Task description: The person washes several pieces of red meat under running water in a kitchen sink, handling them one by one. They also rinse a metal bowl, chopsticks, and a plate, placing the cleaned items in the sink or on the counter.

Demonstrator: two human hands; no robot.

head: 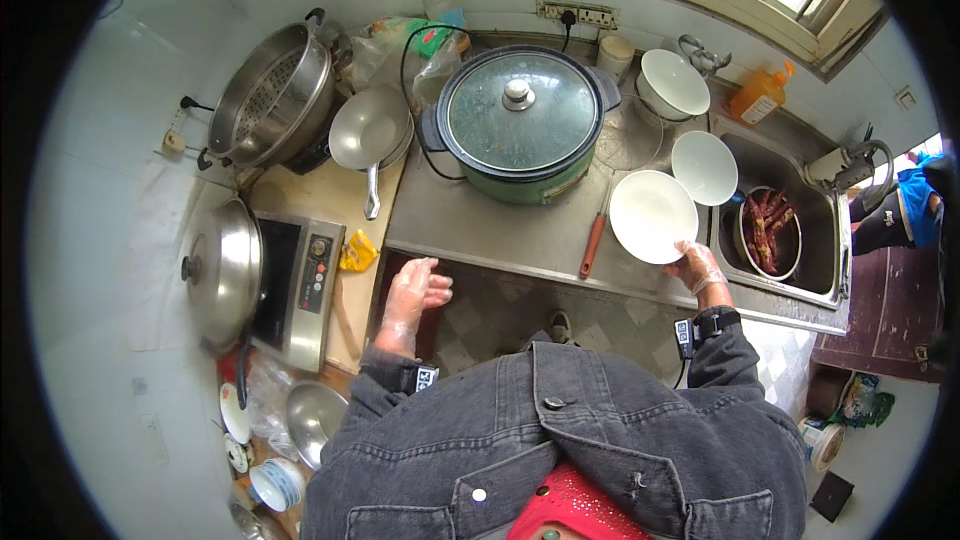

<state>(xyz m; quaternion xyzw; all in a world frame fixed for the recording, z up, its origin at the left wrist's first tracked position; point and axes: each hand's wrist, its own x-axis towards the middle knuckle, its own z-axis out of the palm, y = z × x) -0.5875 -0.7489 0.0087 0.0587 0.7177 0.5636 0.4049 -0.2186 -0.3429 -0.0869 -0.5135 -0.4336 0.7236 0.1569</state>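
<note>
Both hands wear clear plastic gloves. My right hand (694, 268) holds the near rim of a white plate (653, 216), above or on the steel counter (487, 240); whether it touches the counter I cannot tell. My left hand (416, 296) is empty, fingers apart, in front of the counter's edge. Just left of the plate lies a skimmer or strainer with a red handle (592, 245). Behind the plate are a white bowl (705, 167) and another white bowl (674, 85). A green electric pot (521, 124) with a glass lid stands at mid-counter.
At right, the steel sink (817, 281) holds a bowl of reddish speckled pods (770, 229). An orange pump bottle (759, 95) stands behind it. At left are an induction cooker (311, 270), a lidded pan (225, 277), a steel wok (367, 127) and a steamer (274, 97). Part of another person (911, 202) shows far right.
</note>
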